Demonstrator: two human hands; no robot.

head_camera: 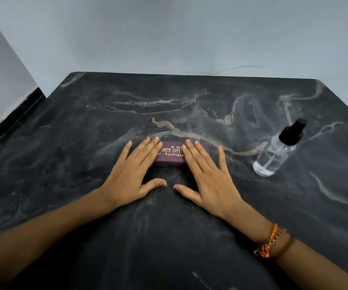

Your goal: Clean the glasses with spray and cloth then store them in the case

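Head view shows the case lying shut on the dark marbled table, straight ahead of the person and centred between the two hands, its long axis running left to right across the body. Both hands lie flat with fingers straight and spread, gripping nothing: the left hand covers the case's left end with its fingers, the right hand covers the right end, and the thumbs point toward each other on the table just in front of it. Neither hand looks nearer, so opening it could fall to either or both. It is a small purple box with gold lettering on the lid, partly hidden by the fingers. No glasses or cloth are in sight; whether they are inside cannot be told. A clear spray bottle with a black cap stands well to the right, nearer the right hand.
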